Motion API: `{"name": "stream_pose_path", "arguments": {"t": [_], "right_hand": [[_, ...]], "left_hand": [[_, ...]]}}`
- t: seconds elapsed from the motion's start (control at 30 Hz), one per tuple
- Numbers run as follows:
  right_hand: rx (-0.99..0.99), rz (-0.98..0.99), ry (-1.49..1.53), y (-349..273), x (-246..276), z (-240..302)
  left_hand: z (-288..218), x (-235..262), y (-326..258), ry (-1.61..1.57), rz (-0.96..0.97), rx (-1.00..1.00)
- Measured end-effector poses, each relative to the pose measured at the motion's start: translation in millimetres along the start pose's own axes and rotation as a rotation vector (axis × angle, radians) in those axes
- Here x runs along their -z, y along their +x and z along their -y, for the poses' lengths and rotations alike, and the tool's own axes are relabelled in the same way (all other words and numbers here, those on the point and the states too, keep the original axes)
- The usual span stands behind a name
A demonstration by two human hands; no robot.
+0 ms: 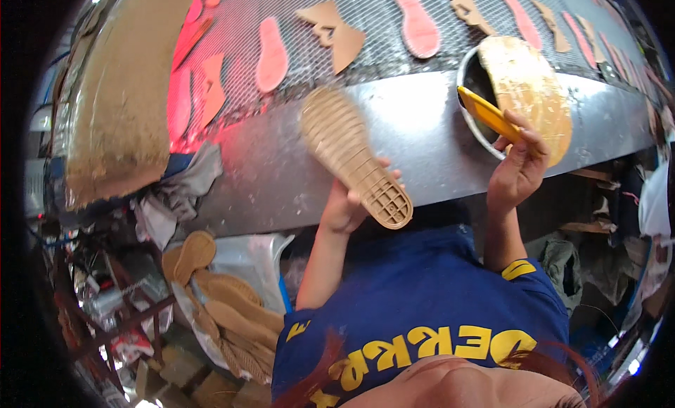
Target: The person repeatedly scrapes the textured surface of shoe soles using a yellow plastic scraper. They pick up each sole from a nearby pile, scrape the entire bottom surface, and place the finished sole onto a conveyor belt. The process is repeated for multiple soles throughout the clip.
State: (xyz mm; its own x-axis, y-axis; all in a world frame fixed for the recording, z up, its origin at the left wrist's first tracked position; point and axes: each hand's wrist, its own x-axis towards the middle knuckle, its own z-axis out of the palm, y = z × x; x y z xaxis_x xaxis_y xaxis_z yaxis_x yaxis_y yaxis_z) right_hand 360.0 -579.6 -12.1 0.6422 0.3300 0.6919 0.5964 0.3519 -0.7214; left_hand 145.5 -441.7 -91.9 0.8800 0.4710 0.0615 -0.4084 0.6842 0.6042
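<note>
My left hand (342, 207) is closed around the heel end of a tan ridged shoe sole (341, 141). The sole's treaded underside faces up, with a grid pattern at the heel, and it is held above the metal ledge. In my right hand (519, 170) a flat yellow stick-like tool (486, 111) is pinched between thumb and fingers, its far end over the mouth of a round pot (471, 126). Whether that end carries bristles cannot be made out. A worn yellowish board (531, 84) covers the pot's right part.
Beyond the metal ledge (260, 162) a mesh conveyor belt (373, 32) carries pink insoles (273, 55) and tan cut pieces (330, 32). A brown cover (119, 91) stands at the left, with grey cloth (190, 179) below. Several tan soles (235, 316) lie in a bag at lower left.
</note>
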Motion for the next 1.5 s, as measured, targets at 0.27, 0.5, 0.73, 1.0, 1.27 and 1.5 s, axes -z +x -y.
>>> {"name": "stream_pose_path", "arguments": {"t": [0.27,0.5,0.73,1.0,1.27,1.5], "right_hand": [[0.013,0.180,-0.515,7.6,21.2,-22.1],[-0.045,0.029,-0.327,-1.3,25.0,-26.2],[-0.180,-0.021,-0.117,-3.7,21.2,-26.1],[-0.144,0.120,-0.004,-37.1,-1.9,-18.8],[-0.064,0.341,-0.150,-54.0,-14.2,-11.6],[-0.027,0.478,-0.005,-64.6,-17.3,1.5]], "left_hand": [[22.2,-5.8,5.0,0.318,-0.220,-0.332],[23.9,-4.4,9.5,0.455,-0.143,-0.350],[31.0,-13.7,14.4,0.584,-0.227,-0.450],[35.6,-17.7,15.8,0.644,-0.235,-0.438],[41.1,-22.8,16.5,0.750,-0.250,-0.472],[49.1,-29.3,23.7,0.606,-0.232,-0.521]]}}
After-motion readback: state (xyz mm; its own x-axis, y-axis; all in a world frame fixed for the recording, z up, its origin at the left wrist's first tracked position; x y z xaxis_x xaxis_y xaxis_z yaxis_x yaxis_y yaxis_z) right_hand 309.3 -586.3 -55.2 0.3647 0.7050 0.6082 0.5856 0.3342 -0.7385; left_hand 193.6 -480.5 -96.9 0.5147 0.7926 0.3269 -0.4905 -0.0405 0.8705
